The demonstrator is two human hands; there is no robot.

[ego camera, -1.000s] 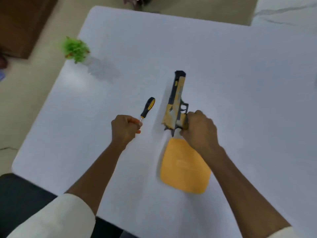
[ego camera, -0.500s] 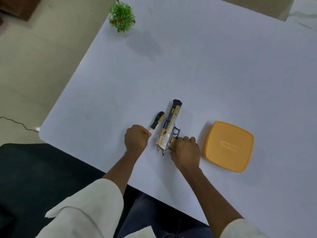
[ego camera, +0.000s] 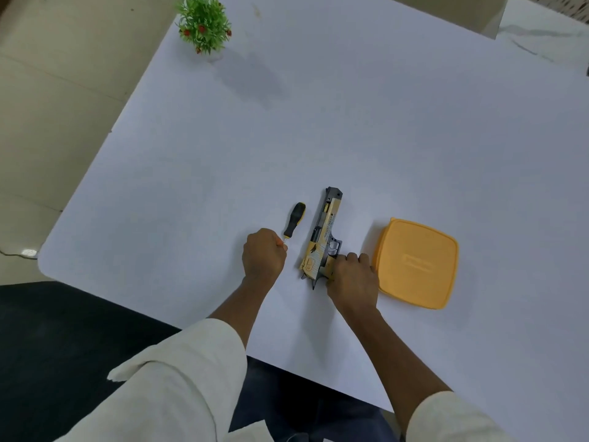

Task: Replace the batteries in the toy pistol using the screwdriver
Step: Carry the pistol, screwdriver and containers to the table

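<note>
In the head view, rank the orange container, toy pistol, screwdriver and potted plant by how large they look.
1. Orange container, largest by area.
2. Toy pistol, longer than the screwdriver, though the right hand covers its grip.
3. Potted plant and screwdriver: unsure; the plant sits farther away, and the left hand hides the shaft.

a large white table with rounded corners fills most of my view, evenly lit, with soft shadows on its surface. a small green potted plant with red flecks stands near its far left corner, and beyond that edge lies a pale beige tiled floor, where a thin dark cable runs in at the left. past the far right corner there is a patch of white marble-like surface with grey veins.
</note>
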